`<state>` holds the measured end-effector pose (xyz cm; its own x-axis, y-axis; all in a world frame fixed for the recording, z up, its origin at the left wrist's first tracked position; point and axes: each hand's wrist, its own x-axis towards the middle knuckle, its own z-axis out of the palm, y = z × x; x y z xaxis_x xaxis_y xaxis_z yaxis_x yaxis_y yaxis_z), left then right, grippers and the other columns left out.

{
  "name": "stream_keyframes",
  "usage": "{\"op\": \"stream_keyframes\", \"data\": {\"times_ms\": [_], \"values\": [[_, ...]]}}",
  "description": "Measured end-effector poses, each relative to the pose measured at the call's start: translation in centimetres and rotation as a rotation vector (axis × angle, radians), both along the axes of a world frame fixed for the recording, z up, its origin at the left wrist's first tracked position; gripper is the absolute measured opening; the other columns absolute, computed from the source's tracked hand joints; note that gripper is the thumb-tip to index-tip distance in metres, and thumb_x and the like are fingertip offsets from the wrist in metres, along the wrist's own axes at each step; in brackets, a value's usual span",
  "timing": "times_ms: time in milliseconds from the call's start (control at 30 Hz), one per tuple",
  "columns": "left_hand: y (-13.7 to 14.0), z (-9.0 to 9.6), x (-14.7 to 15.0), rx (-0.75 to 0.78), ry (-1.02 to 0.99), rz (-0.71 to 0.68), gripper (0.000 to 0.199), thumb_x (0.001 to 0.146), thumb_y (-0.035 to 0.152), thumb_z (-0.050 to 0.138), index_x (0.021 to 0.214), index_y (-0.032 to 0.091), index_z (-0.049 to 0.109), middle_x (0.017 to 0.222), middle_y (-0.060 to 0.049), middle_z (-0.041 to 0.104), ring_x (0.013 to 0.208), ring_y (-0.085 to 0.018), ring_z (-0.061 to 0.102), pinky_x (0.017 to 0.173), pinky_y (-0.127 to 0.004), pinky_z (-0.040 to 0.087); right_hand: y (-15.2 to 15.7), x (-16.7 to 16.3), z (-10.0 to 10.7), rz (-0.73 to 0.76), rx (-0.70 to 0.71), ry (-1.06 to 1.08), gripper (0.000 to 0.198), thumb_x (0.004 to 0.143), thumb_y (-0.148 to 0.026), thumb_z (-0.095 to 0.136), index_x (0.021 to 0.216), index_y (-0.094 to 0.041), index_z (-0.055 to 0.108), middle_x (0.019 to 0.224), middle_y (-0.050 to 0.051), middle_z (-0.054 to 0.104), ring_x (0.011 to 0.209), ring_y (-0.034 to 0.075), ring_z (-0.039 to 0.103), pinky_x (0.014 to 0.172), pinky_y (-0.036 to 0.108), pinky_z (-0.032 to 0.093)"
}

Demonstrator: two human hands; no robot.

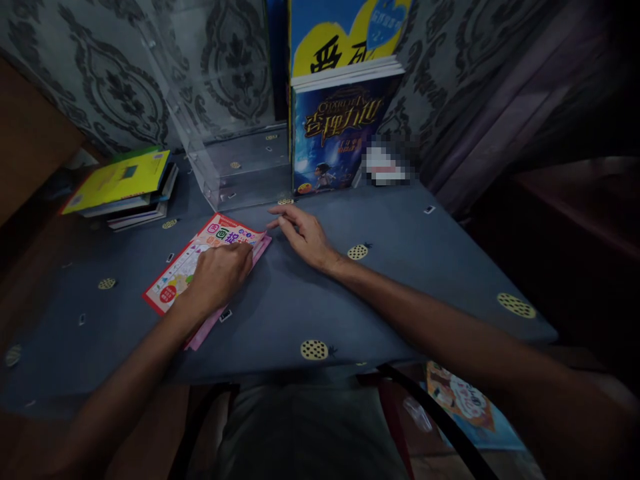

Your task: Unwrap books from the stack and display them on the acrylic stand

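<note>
A thin red-bordered booklet [175, 270] with colourful Chinese lettering and drawings lies slanted on the left half of the table, with pink pages showing along its right side. My left hand [224, 270] rests on its cover, the fingers curled closed at the right edge of the booklet. The upper right corner of the cover lifts slightly. Just beside that corner is my right hand [305, 237], its fingers loosely stretched toward the booklet and holding nothing I can see. The left fingertips are mostly hidden.
A clear acrylic stand [215, 190] stands behind the booklet, with a dark blue book [327, 133] upright in it before a yellow-and-blue one [325, 40]. Stacked books [123, 180] lie at the left. Below the table's right front edge lies another book [473, 407].
</note>
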<state>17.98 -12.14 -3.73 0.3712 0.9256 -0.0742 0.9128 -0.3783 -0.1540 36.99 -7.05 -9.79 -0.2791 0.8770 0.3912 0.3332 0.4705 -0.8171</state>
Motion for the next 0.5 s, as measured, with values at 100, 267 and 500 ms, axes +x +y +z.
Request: {"op": "stream_keyframes", "data": {"times_ms": [100,267,500], "values": [[-0.3,-0.4,0.5,-0.003,0.012,0.009,0.037,0.103,0.028,0.036,0.103,0.016,0.071,0.102,-0.013,0.077,0.090,-0.028,0.074,0.073,-0.034,0.052,0.0,0.0,-0.4,0.029,0.104,-0.138,0.033,0.103,-0.027,0.040,0.127,-0.020,0.062,0.105,0.008,0.075,0.103,0.023,0.065,0.097,0.038,0.047],[-0.4,-1.1,-1.1,-0.021,-0.086,-0.047,0.037,0.104,0.034,0.039,0.112,0.017,0.071,0.122,-0.013,0.073,0.106,-0.028,0.072,0.087,-0.039,0.056,0.3,-0.1,-0.8,0.083,0.148,-0.451,0.029,0.101,-0.023,0.046,0.120,-0.017,0.067,0.109,0.011,0.074,0.101,0.025,0.064,0.092,0.038,0.047],[-2.2,-0.6,-11.2,-0.162,-0.323,-0.045,0.063,0.101,0.063,0.031,0.136,0.021,0.062,0.141,-0.010,0.065,0.130,-0.027,0.060,0.110,-0.043,0.048,0.6,0.1,-1.1,0.224,0.346,-0.628,0.026,0.097,-0.033,0.061,0.117,-0.019,0.070,0.109,0.011,0.069,0.098,0.025,0.059,0.082,0.036,0.041]]}}
